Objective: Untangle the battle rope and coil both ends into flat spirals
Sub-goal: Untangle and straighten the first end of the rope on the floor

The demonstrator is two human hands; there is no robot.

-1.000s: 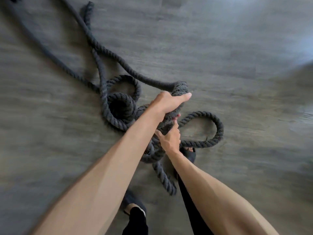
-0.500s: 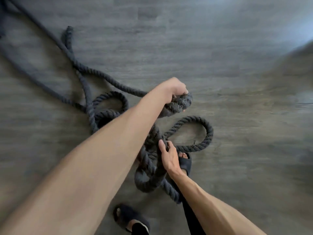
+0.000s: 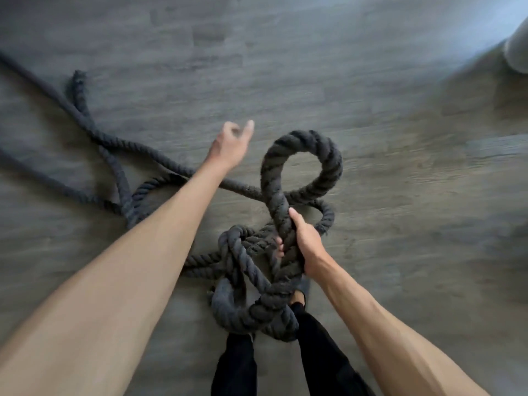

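Floor (image 3: 400, 124): grey planks | battle rope (image 3: 331, 167): tangled at the feet, one loop raised | right hand (image 3: 307, 244): gripping loop's neck | left hand (image 3: 230, 145): loosely curled, empty | step: untangling; next, probably work loop free of knot.

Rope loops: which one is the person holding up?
The big rounded loop at centre, right of the left hand: the right hand grips its crossed neck. No hand holds any other.

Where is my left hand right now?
Head view, near centre: the left hand hangs free just left of the rope loop the right hand holds up.
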